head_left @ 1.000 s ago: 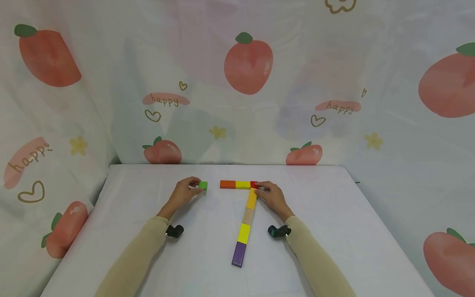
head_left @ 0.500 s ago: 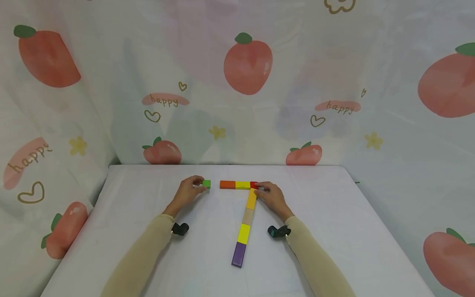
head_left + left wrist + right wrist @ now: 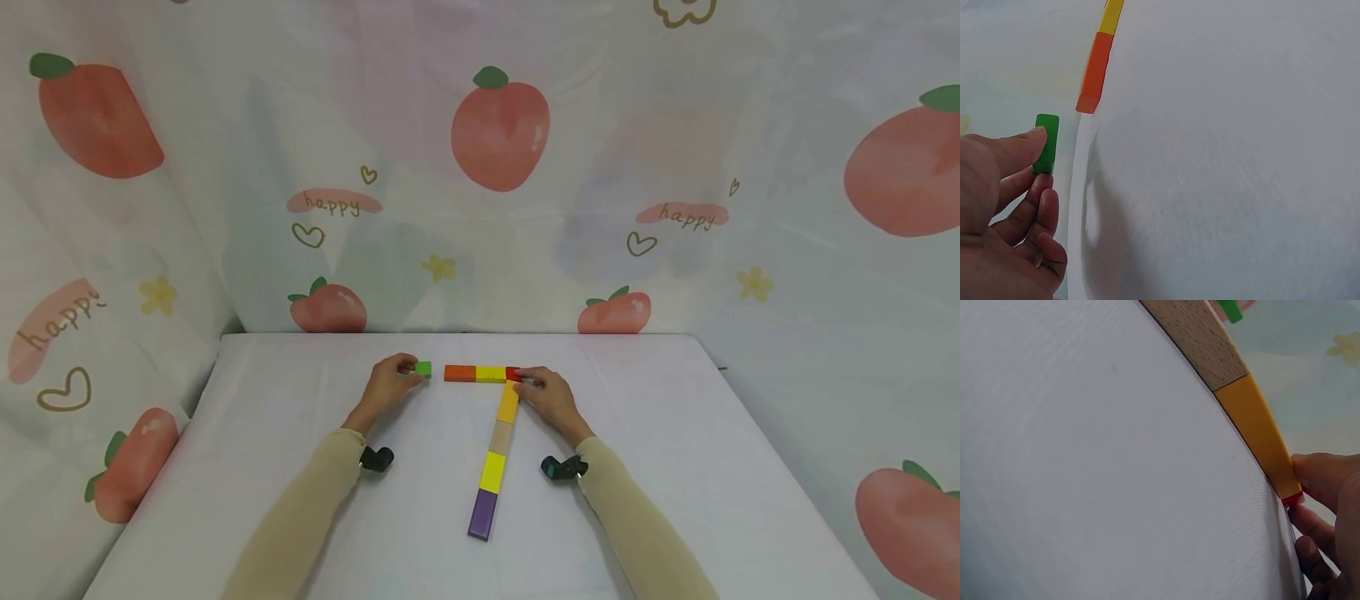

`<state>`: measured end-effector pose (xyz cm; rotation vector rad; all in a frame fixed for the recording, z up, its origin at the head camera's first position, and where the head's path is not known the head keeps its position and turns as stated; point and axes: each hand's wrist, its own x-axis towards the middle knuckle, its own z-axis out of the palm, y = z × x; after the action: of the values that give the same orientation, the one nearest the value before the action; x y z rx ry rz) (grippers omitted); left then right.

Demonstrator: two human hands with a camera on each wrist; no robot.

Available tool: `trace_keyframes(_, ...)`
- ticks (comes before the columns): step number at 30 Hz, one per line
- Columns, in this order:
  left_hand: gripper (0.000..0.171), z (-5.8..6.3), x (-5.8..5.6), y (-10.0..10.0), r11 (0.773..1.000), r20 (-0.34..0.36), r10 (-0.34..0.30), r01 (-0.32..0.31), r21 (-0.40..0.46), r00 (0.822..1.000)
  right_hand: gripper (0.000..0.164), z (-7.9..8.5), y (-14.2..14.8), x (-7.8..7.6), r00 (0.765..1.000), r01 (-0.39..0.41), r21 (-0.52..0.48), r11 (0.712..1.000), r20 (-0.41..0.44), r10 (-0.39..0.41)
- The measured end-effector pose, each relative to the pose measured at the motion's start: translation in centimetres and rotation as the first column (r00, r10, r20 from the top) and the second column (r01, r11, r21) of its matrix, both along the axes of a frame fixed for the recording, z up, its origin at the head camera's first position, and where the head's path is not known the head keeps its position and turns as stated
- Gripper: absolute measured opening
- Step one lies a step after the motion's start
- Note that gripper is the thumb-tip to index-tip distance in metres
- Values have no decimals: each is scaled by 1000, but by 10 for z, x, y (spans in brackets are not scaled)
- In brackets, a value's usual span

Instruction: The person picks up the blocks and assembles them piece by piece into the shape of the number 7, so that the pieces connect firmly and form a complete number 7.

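My left hand [image 3: 387, 382] pinches a small green block [image 3: 423, 369] between thumb and fingers. In the left wrist view the green block [image 3: 1049, 142] is held just short of the free end of an orange block [image 3: 1094, 78]. My right hand [image 3: 553, 396] has its thumb and fingers around the corner where two rows meet, gripping a red block [image 3: 513, 372]. Its thumb lies against the amber block [image 3: 1259, 434] in the right wrist view, fingers at the red block [image 3: 1293, 499]. Between the orange block [image 3: 460, 373] and the red one lies a yellow block [image 3: 491, 374].
From the corner a second row runs toward the person: the amber block [image 3: 507, 402], a plain wood block [image 3: 501, 437], a yellow block [image 3: 492, 472] and a purple block [image 3: 483, 514]. They lie on a white-covered table [image 3: 675, 500]. Printed curtains [image 3: 525, 275] surround it.
My left hand has moved rightward with the green block, closing the distance to the orange block. The right hand and both rows of blocks stay where they were.
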<state>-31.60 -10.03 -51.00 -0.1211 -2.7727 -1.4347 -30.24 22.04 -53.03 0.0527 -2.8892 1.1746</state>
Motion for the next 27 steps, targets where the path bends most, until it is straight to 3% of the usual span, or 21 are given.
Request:
trace_keyframes(17,36,-8,-6,14,1000,-13,7,-7,-12,1000,38,1,-2,2,1000,-5,6,1000,-17,5)
trace_keyframes(27,36,-8,-6,22,1000,25,19,-19,-12,1000,39,3,-1,3,1000,-13,-4,1000,-23,13)
